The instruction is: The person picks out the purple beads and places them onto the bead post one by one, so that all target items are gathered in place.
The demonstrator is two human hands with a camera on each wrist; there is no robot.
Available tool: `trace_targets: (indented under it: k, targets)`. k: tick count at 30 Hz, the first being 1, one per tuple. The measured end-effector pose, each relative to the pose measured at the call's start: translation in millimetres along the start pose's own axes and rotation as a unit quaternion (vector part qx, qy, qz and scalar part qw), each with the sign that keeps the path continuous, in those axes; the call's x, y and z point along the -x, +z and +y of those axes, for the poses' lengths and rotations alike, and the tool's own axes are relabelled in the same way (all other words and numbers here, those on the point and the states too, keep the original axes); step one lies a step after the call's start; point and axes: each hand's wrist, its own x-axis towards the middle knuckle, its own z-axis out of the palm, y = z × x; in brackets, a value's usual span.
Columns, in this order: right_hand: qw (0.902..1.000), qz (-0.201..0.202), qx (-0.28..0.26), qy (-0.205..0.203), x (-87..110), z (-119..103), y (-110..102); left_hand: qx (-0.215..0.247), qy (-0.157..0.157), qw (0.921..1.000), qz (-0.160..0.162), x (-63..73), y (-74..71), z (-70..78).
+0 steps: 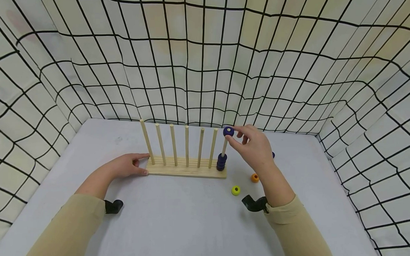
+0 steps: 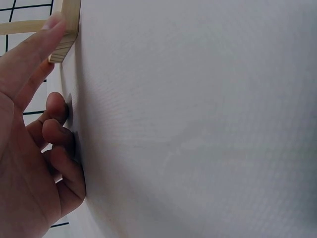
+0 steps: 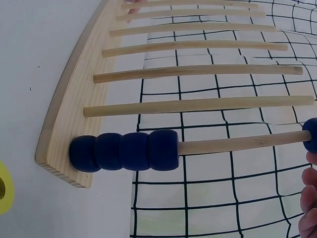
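A wooden board (image 1: 176,171) with several upright pegs (image 1: 186,146) lies on the table. My right hand (image 1: 253,144) pinches a dark blue bead (image 1: 228,132) at the top of the rightmost peg, whose tip shows in the bead's hole. Lower on that peg, several blue beads (image 3: 124,151) are stacked against the board. At the opposite end, my left hand (image 1: 123,166) holds the board's left edge between thumb and forefinger. Its other fingers (image 2: 64,171) curl loosely by the tabletop in the left wrist view.
A yellow-green bead (image 1: 235,190) and an orange bead (image 1: 255,178) lie on the white table (image 1: 174,225), right of the board. Another blue bead (image 1: 273,155) shows partly behind my right wrist. Black netting (image 1: 200,71) over white walls encloses the table's back and sides.
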Motion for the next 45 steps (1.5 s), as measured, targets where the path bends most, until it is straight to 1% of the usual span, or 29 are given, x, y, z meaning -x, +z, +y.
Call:
trace_targets:
  k: [12,20,31,36,45]
  targets:
    - [1.0000,0.001,0.001,-0.003,0.8,1.9,1.2,0.001,-0.006,1.0000,0.000,0.3,1.1,-0.8]
    - [1.0000,0.005,-0.004,0.001,1.5,5.1,0.1,-0.006,0.002,1.0000,0.002,0.0,-0.6,-0.4]
    - [0.9999,0.011,-0.012,-0.002,1.8,4.8,-1.3,-0.004,-0.003,1.0000,0.004,0.6,-0.1,-0.6]
    - [0.9998,0.015,-0.013,-0.006,1.9,6.5,-0.6,-0.006,0.000,1.0000,0.002,0.2,0.1,-1.6]
    - [0.9997,0.009,-0.023,-0.003,3.8,11.9,-0.1,-0.008,-0.003,1.0000,0.001,-0.7,1.0,-0.7]
